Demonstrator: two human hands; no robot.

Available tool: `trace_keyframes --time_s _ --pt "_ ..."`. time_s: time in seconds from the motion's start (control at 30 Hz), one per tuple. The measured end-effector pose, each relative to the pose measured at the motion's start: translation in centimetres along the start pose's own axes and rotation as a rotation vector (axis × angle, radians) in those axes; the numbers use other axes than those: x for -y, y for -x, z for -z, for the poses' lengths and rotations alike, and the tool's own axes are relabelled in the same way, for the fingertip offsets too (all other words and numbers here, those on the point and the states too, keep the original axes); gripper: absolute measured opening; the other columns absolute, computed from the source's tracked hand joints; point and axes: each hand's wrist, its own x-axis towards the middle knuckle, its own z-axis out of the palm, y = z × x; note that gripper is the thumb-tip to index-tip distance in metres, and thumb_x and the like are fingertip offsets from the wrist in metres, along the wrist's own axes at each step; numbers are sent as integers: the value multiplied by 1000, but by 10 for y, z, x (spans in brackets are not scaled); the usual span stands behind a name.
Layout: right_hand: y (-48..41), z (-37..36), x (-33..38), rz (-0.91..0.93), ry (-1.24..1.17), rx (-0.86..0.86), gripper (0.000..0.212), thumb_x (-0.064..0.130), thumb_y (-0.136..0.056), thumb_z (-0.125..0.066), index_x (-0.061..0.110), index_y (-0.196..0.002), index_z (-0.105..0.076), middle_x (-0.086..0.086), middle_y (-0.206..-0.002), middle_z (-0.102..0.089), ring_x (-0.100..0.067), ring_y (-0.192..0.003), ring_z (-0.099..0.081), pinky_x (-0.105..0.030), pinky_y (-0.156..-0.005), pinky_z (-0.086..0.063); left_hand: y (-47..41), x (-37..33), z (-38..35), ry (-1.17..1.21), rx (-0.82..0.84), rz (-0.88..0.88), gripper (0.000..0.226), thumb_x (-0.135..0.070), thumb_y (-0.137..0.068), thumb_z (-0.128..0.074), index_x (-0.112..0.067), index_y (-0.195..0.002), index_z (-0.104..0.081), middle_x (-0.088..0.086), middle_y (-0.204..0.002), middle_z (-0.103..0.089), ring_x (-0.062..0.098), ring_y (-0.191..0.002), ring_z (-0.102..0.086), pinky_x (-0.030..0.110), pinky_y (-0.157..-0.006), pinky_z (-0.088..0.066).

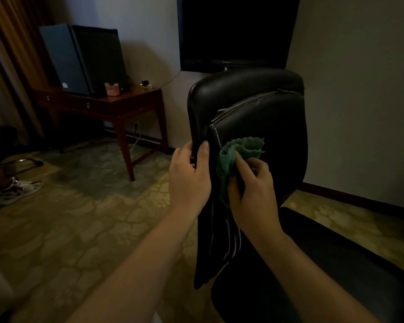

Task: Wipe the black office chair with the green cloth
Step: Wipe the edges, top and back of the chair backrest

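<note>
The black office chair (254, 108) stands in the middle right, its padded leather backrest facing me and its seat at the lower right. My left hand (189, 176) grips the backrest's left edge, thumb on the front and fingers wrapped round behind. My right hand (252, 185) holds the crumpled green cloth (240, 150) bunched in its fingers. It presses the cloth against the front of the backrest, just right of the stitched seam. Part of the cloth hangs down under that hand.
A dark wooden desk (135, 99) stands at the back left with a small black fridge (84, 59) and a tissue box (112, 89) on it. A wall-mounted television (236, 31) hangs above the chair. Another person's foot in a sneaker (21, 186) rests on the patterned carpet at left.
</note>
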Motion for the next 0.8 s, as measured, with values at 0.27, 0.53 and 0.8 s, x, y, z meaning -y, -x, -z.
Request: trace_keyframes --time_s 0.27,0.53,0.8 --pt "-13 11 -2 -22 -51 76 55 1 -95 -50 23 -145 -43 1 -136 -45 -16 -125 -47 -25 -105 -40 -1 -6 8 80 86 16 18 -47 -102 -45 -39 -106 -61 -12 -89 -70 -5 -81 -64 14 -67 -50" --pt "-49 29 10 173 -138 55 45 4 -96 -51 20 -138 -53 6 -124 -49 -6 -116 -48 -14 -103 -37 2 -3 5 135 63 -12 20 -44 -103 -47 -36 -111 -64 -17 -96 -70 -6 -89 -65 18 -73 -53" --pt "-29 15 -9 238 2 129 51 8 -95 -52 23 -143 -45 -7 -128 -48 -26 -116 -51 -43 -100 -48 7 -12 8 130 62 -14 13 -38 -104 -48 -50 -100 -52 -28 -87 -61 -25 -84 -55 -1 -67 -41"
